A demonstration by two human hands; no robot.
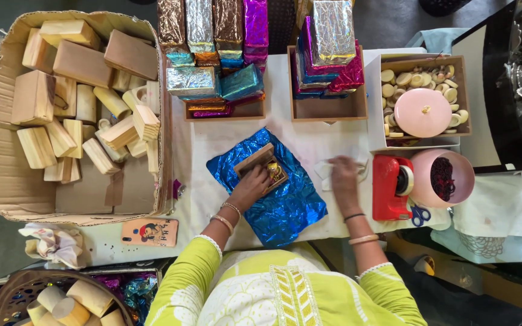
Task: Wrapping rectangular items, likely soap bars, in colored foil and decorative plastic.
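Left hand resting on small wooden box at middle of blue foil sheet, near front edge of tabletop; fingers curled over box rim, grip itself hard to read. Something small & gold/red inside box, too blurred to tell. Right hand pressed flat, fingers spread, on white paper just right of foil; paper partly hidden under palm. Red tape holder & pink bowl toward right edge, scissors half tucked below. Cardboard box of wood blocks at left edge. Foil-wrapped parcels along back edge, cut off at top.
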